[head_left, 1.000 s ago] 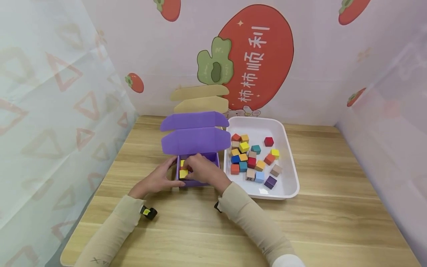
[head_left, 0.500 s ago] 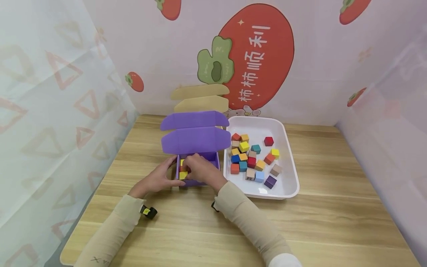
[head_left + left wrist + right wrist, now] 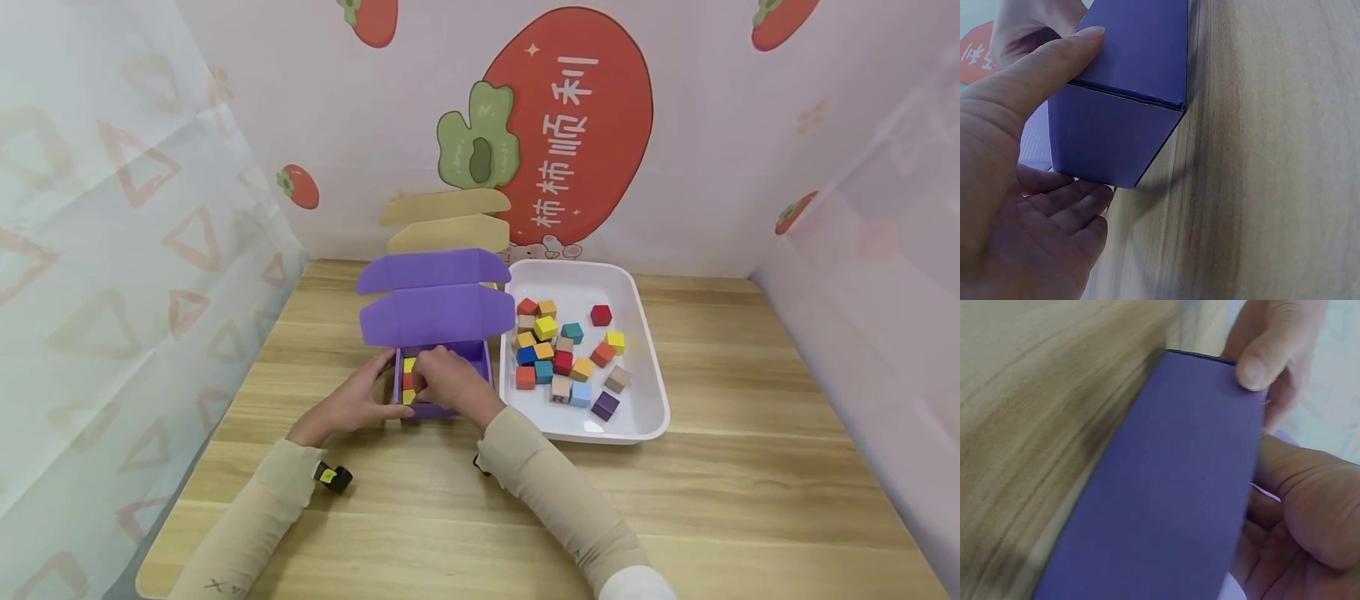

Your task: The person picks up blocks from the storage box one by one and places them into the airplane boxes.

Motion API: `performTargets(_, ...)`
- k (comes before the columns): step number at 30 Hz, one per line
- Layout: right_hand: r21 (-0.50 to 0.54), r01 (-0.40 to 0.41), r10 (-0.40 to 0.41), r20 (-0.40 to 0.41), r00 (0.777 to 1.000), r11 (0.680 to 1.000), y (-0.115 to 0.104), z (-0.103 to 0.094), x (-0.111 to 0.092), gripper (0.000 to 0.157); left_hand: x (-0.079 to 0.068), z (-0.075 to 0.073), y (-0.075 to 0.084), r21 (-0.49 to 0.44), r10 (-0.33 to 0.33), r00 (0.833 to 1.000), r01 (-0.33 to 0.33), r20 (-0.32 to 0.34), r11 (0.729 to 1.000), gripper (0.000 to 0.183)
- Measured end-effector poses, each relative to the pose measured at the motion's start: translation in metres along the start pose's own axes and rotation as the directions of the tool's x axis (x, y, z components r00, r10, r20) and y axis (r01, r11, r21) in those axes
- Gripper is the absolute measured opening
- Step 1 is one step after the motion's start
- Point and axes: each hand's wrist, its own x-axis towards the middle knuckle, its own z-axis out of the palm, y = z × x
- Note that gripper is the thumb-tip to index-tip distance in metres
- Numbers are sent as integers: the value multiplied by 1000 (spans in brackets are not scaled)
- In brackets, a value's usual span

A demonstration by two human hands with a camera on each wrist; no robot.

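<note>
Now, left grip clasping purple box at left edge, right grip inside, closure hidden, slim gap to tray

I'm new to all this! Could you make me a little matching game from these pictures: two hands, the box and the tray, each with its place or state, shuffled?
1. Purple cardboard box
2. White rectangular plastic tray
3. Person's bare left hand
4. Person's bare right hand

A. Reaching down into the box
B. To the right of the box
C. Gripping the box's left end
D. Lid raised open

Pairs: 1-D, 2-B, 3-C, 4-A
</note>
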Motion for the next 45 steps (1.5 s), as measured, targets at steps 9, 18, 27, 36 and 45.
performTargets(9,43,5,-5,-10,1000,999,-4,-25,-20,15,0,0,-2,0,-25,1000,25,4,1000,112)
performTargets(18,143,-5,19,-96,995,990,16,-74,-51,33,-1,-1,0,8,-48,999,48,7,999,117)
performTargets(27,140,-149,170,-155,973,979,65,-123,-70,38,-1,-1,-2,1,-42,999,42,7,999,118)
performTargets(36,155,-333,353,-133,926,930,105,-139,-78,35,-2,-2,-3,3,-58,998,58,9,998,119)
performTargets(45,159,-463,477,-63,877,872,136,-121,-67,44,0,-2,-3,13,-60,998,60,5,998,121)
